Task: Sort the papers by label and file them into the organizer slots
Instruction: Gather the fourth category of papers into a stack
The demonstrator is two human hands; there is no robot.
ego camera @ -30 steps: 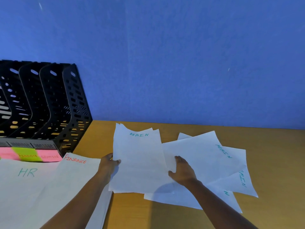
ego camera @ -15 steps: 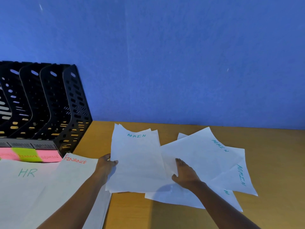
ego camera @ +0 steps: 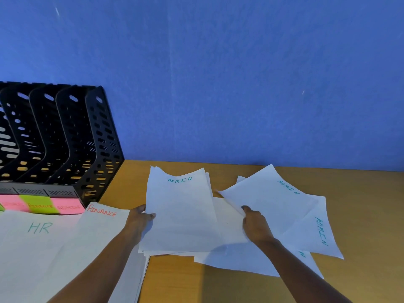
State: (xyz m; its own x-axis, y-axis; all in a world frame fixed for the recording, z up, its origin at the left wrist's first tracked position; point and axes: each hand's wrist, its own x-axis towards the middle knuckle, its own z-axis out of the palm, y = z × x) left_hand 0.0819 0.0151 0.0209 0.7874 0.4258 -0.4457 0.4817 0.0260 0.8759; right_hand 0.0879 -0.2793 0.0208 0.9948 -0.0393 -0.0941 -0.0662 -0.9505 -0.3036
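My left hand grips the left edge of a small stack of white ADMIN papers, raised a little off the wooden table. My right hand pinches the left edge of another ADMIN sheet and lifts it off the loose ADMIN sheets fanned out at the right. A black mesh organizer with several upright slots stands at the far left. Pink and green sticky labels line its front. An HR pile and a FINANCE pile lie in front of it.
A blue wall rises behind the wooden table. The table's right part beyond the loose sheets shows bare wood, as does a strip between the organizer and the ADMIN stack.
My right hand went from lying flat on the loose sheets to pinching one sheet's edge and raising it, turning it clockwise. The left-hand stack shifted slightly left.
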